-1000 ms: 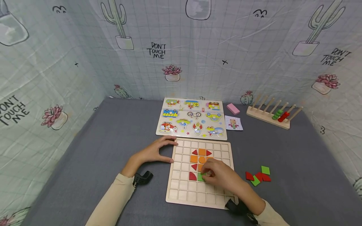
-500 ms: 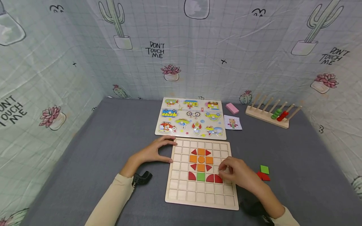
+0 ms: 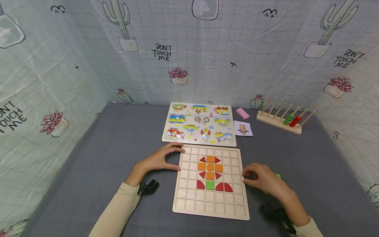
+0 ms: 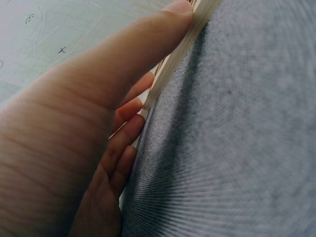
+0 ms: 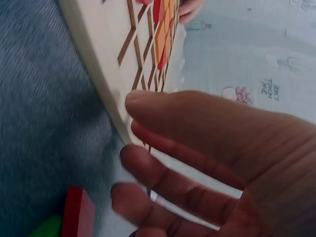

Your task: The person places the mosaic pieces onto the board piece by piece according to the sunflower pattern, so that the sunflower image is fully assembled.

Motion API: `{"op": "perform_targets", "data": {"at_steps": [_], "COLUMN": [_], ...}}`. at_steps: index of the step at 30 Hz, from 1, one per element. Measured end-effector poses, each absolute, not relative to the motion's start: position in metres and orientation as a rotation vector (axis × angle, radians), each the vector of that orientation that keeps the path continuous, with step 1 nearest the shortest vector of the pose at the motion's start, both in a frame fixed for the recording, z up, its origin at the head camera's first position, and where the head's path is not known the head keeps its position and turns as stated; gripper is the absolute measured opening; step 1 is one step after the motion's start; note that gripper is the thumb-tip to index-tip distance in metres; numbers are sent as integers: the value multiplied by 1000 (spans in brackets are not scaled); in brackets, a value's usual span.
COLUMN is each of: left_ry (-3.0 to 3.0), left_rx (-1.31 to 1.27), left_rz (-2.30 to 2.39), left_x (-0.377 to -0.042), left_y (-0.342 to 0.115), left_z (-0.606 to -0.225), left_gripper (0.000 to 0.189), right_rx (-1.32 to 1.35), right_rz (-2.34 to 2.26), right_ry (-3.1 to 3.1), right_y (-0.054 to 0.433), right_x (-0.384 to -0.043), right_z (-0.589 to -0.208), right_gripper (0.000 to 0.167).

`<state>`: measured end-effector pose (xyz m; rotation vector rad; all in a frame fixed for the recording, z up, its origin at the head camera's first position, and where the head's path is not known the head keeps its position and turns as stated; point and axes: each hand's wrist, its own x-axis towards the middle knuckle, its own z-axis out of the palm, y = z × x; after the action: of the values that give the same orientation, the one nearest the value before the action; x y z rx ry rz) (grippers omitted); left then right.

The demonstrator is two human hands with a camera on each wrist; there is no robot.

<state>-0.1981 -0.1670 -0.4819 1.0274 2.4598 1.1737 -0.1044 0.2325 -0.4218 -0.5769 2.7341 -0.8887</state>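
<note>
A wooden grid board (image 3: 195,204) lies flat on the grey cloth. Orange squares, an orange circle (image 3: 210,167), small red triangles, a green square (image 3: 210,185) and red quarter circles (image 3: 228,187) sit in its cells. At the board's upper left edge, my left hand (image 3: 159,159) touches the rim with thumb and fingertips spread apart. My right hand (image 3: 264,178) is beside the board's right edge, fingers loosely bent and nothing between them. Below it in the right wrist view are a red piece (image 5: 78,213) and a green piece (image 5: 48,227); in the head view the hand mostly hides the loose pieces.
Behind the grid board lies a vehicle peg puzzle (image 3: 198,123). To its right are a pink block (image 3: 242,113) and a small pattern card (image 3: 243,128). A wooden peg rack (image 3: 278,123) with green and red beads stands at the back right.
My right hand has moved right, from the board's middle to past its right edge. Two red quarter circles now show side by side in the green square's row. The left hand stays put.
</note>
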Motion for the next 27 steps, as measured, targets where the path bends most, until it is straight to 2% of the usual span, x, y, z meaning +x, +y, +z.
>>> {"op": "perform_targets", "data": {"at_steps": [8, 15, 27], "left_ry": [2466, 2462, 2468], "left_rx": [1026, 1020, 1030], "left_rz": [1168, 1168, 1170], "left_x": [-198, -198, -197], "left_y": [-167, -167, -166], "left_z": [-482, -481, -479], "left_gripper": [65, 65, 65], "right_rx": [-596, -470, -488], "right_rz": [-842, -820, -827], "right_ry": [2687, 2649, 2636], "right_y": [249, 260, 263], "right_x": [-105, -105, -107], "right_z": [-420, -417, -419], "right_gripper": [23, 28, 25]}}
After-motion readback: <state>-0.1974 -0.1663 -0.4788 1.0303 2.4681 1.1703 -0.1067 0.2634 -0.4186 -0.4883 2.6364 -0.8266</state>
